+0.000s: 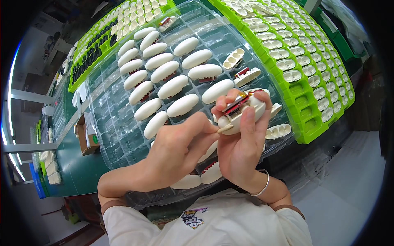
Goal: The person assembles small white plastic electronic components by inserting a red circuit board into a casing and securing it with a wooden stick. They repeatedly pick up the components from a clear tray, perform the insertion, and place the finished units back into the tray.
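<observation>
- White oval shell (257, 108) with red circuit board (235, 107): cupped in the right hand (239, 151), fingers curled round it, above a clear compartment tray (108, 102).
- Left hand (178, 141): thumb and fingertips pinching a slim beige piece (225, 128) (kind unclear) at the shell's edge.
- Beneath: white oval casings (173, 86) in rows.
- Beyond, right: lime-green tray (302, 100) of shell halves (292, 76).

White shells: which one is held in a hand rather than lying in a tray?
The white shell with a red circuit board, held in the right hand; the oval shells left of it lie in the clear tray.
</observation>
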Demonstrator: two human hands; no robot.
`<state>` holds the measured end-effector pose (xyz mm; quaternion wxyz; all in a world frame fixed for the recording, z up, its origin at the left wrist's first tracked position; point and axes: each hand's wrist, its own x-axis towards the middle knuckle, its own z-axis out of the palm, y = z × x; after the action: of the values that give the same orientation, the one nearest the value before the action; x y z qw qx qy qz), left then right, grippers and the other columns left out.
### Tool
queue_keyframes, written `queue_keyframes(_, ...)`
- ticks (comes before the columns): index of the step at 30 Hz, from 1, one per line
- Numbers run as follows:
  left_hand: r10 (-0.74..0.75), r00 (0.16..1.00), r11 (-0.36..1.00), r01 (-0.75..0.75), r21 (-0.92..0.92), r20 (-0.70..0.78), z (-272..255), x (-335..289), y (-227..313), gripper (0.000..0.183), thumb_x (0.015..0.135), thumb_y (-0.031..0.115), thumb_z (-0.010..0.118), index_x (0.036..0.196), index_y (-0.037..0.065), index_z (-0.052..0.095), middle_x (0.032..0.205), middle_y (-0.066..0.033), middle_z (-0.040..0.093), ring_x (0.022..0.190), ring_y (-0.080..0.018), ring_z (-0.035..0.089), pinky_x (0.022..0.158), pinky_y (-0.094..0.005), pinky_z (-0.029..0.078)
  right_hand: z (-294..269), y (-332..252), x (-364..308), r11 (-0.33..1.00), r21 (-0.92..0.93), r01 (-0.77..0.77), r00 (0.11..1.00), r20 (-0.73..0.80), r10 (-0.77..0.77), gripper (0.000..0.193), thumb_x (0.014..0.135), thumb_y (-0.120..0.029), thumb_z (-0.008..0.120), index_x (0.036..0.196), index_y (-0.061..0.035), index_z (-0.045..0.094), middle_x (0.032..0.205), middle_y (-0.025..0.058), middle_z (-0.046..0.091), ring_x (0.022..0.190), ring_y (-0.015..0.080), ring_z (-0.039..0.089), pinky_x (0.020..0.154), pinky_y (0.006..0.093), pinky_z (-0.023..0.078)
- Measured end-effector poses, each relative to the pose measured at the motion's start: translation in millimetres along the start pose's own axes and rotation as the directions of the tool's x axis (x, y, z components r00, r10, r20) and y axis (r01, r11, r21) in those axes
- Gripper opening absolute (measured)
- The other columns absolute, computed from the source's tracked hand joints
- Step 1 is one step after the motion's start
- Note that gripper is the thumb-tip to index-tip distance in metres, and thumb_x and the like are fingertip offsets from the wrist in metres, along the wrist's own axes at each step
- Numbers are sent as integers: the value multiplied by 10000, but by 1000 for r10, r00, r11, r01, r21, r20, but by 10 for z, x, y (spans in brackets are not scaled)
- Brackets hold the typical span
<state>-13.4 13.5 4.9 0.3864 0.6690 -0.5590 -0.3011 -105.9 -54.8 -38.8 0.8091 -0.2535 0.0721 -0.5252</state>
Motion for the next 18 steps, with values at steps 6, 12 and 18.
queue_keyframes(6, -140, 983, 873, 64, -483, -122, -182, 65, 7, 181, 774, 45, 577, 926, -17, 500, 783, -10, 543, 624, 2, 484, 498, -151, 383, 88, -19, 18, 966, 166, -200, 973, -81, 215, 268, 889, -198, 386, 1124, -141, 269, 1039, 125, 448, 967, 191, 474, 854, 331, 379)
queue_keyframes(12, -170, 984, 879, 126, -460, -54, -190, 111, -59, 237, 744, 70, 626, 951, -13, 546, 760, -11, 566, 573, 17, 461, 457, -131, 331, 111, 38, -30, 964, -11, -267, 956, 118, 267, 477, 872, -185, 425, 1258, -98, 159, 1250, 161, 319, 1053, 176, 431, 891, 299, 358)
queue_keyframes(18, -192, 965, 904, 104, -415, -178, -280, 48, -69, 240, 720, 53, 647, 943, 6, 574, 626, 57, 500, 465, 43, 335, 389, -147, 197, -69, -97, -3, 910, -342, -234, 951, 116, 288, 438, 745, 53, 561, 1150, 1, 402, 1124, 126, 461, 1014, 181, 479, 855, 313, 418)
